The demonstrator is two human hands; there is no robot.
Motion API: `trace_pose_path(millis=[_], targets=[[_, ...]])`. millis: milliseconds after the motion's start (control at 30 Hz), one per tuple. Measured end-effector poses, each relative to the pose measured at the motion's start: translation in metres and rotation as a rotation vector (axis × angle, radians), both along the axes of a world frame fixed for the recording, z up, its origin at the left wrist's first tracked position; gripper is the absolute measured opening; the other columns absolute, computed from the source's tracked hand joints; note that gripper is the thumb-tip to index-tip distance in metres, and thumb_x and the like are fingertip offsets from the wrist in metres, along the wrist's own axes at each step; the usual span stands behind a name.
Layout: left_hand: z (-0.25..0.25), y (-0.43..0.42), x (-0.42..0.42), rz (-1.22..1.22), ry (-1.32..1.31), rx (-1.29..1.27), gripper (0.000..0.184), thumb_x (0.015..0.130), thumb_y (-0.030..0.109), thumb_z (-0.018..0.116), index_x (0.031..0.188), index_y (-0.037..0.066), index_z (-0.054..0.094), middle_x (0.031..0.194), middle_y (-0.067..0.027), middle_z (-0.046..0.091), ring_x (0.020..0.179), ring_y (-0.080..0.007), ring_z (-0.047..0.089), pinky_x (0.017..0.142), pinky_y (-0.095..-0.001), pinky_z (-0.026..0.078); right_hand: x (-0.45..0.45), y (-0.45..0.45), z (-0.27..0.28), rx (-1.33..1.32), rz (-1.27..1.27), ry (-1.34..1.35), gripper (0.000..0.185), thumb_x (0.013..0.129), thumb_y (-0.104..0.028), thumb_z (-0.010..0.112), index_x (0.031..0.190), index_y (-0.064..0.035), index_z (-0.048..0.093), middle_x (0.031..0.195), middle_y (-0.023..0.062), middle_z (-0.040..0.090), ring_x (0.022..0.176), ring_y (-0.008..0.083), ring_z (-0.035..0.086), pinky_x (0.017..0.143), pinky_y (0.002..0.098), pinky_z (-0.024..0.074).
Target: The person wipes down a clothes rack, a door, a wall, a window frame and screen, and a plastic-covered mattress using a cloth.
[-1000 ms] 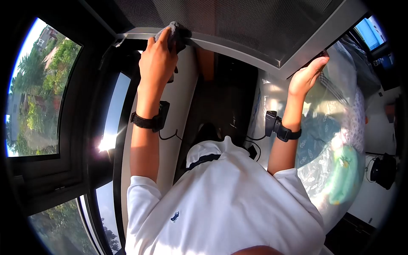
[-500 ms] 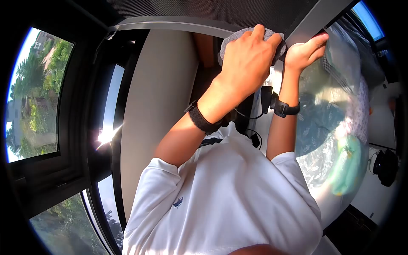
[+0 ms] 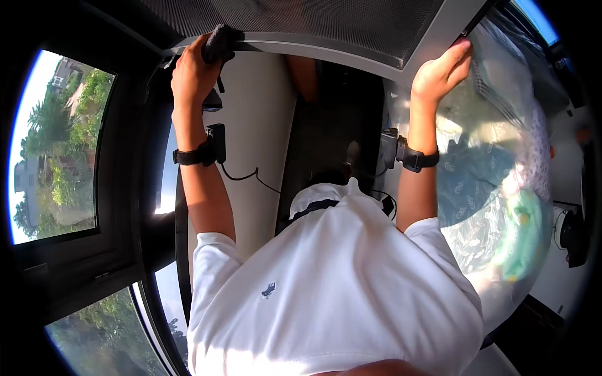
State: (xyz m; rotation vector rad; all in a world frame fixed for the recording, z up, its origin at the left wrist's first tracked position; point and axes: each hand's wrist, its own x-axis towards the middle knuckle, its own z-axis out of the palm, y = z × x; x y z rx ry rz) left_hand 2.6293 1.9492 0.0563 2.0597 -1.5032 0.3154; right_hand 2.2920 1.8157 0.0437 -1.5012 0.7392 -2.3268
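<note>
My left hand (image 3: 191, 78) is wrapped round a folded dark grey cloth (image 3: 216, 45), close to the left end of a grey frame bar (image 3: 313, 50). The bar edges a dark mesh screen (image 3: 301, 19) at the top of the view. On the right, my right hand (image 3: 439, 72) grips the frame's side bar (image 3: 433, 41) near its corner, with some fingers hidden at the edge. Black straps with small devices circle both wrists, and a cable hangs from the left device (image 3: 216, 143).
Windows (image 3: 63, 144) with dark frames stand on the left, trees outside. A pale panel (image 3: 251, 138) runs below my left arm. To the right lies clear plastic sheeting (image 3: 476, 244) over patterned fabric, with a green item (image 3: 522, 232). Dark floor (image 3: 326, 131) shows between.
My left hand has slid the cloth leftward along the frame bar, from near the right corner to the left end. My right hand has stayed on the side bar with only a slight shift.
</note>
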Motion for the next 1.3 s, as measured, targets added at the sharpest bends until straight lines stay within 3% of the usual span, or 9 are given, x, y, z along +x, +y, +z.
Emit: trace_pose_path(millis=[200,300,467,633,833,900,1000,1167,1300], targets=[[-0.002,0.006,-0.071,-0.2,0.075,-0.057,0.046,0.08,0.015,0.072,0.125,0.011,0.062,0.103,-0.0146,0.068,0.097,-0.0356,0.066,0.082,-0.0398,0.053,0.0,0.001,-0.003,0.028,-0.013,-0.003,0.03,0.105,-0.017,0.04,0.088,0.0039,0.053,0.08,0.0035,0.056,0.072,0.0112,0.048,0.067,0.0272,0.042],[0.003,0.008,-0.142,-0.17,0.137,0.036,0.047,0.081,0.021,0.072,0.126,0.024,0.06,0.1,-0.0101,0.064,0.092,-0.036,0.064,0.079,-0.0435,0.054,-0.004,0.002,-0.004,0.045,-0.001,0.001,0.031,0.104,-0.017,0.044,0.084,0.004,0.054,0.075,0.0026,0.056,0.069,0.0105,0.048,0.064,0.0272,0.0423],[-0.022,0.017,-0.059,0.04,0.119,-0.22,0.047,0.079,0.019,0.074,0.124,0.016,0.062,0.108,-0.0073,0.069,0.099,-0.0328,0.066,0.083,-0.0394,0.055,-0.026,0.014,-0.008,0.097,0.053,0.122,0.035,0.104,-0.023,0.048,0.082,0.0031,0.056,0.073,0.0026,0.058,0.068,0.0099,0.052,0.063,0.0273,0.0448],[-0.009,0.021,0.043,0.277,0.042,-0.084,0.047,0.08,0.023,0.072,0.126,0.014,0.062,0.109,-0.0125,0.07,0.103,-0.0338,0.066,0.085,-0.0404,0.054,-0.022,0.027,-0.011,0.139,-0.045,0.131,0.033,0.105,-0.02,0.045,0.086,0.0046,0.057,0.081,0.0068,0.062,0.072,0.0141,0.057,0.069,0.0298,0.0484],[-0.014,0.011,-0.011,0.076,0.183,-0.097,0.048,0.076,0.024,0.074,0.122,0.017,0.064,0.103,-0.0127,0.069,0.098,-0.034,0.067,0.083,-0.0424,0.055,-0.009,0.016,-0.018,0.157,-0.155,0.009,0.039,0.106,-0.026,0.043,0.09,0.0058,0.059,0.083,0.0089,0.064,0.073,0.0162,0.058,0.068,0.0305,0.0493],[-0.006,0.009,-0.075,-0.088,0.176,-0.14,0.045,0.076,0.015,0.073,0.119,0.013,0.064,0.097,-0.0116,0.069,0.09,-0.0335,0.067,0.078,-0.0405,0.055,-0.009,0.008,-0.02,0.119,-0.151,0.004,0.042,0.107,-0.029,0.043,0.091,0.006,0.061,0.082,0.0095,0.065,0.073,0.0161,0.059,0.069,0.0306,0.0496],[-0.013,0.001,-0.19,-0.426,0.25,-0.089,0.053,0.074,0.019,0.077,0.124,0.016,0.06,0.099,-0.0124,0.063,0.083,-0.0356,0.066,0.073,-0.0424,0.055,-0.01,-0.003,-0.015,0.115,-0.143,0.029,0.041,0.106,-0.025,0.043,0.084,0.0052,0.06,0.077,0.0078,0.063,0.07,0.0153,0.057,0.066,0.0299,0.0473],[-0.013,-0.012,-0.206,-0.437,0.278,-0.107,0.05,0.073,0.022,0.076,0.121,0.02,0.062,0.092,-0.0106,0.062,0.077,-0.0343,0.066,0.066,-0.0428,0.054,-0.017,-0.005,-0.011,0.094,-0.22,0.185,0.036,0.104,-0.023,0.048,0.083,0.003,0.061,0.07,0.0051,0.062,0.063,0.0137,0.057,0.06,0.0292,0.0465],[-0.015,-0.009,-0.136,-0.206,0.336,-0.206,0.039,0.075,0.018,0.073,0.113,0.015,0.067,0.097,-0.0105,0.069,0.09,-0.0341,0.067,0.077,-0.0407,0.054,-0.032,-0.004,-0.011,0.1,-0.168,0.331,0.031,0.104,-0.022,0.048,0.091,0.0016,0.064,0.073,0.0063,0.064,0.067,0.015,0.06,0.064,0.0301,0.0477]])
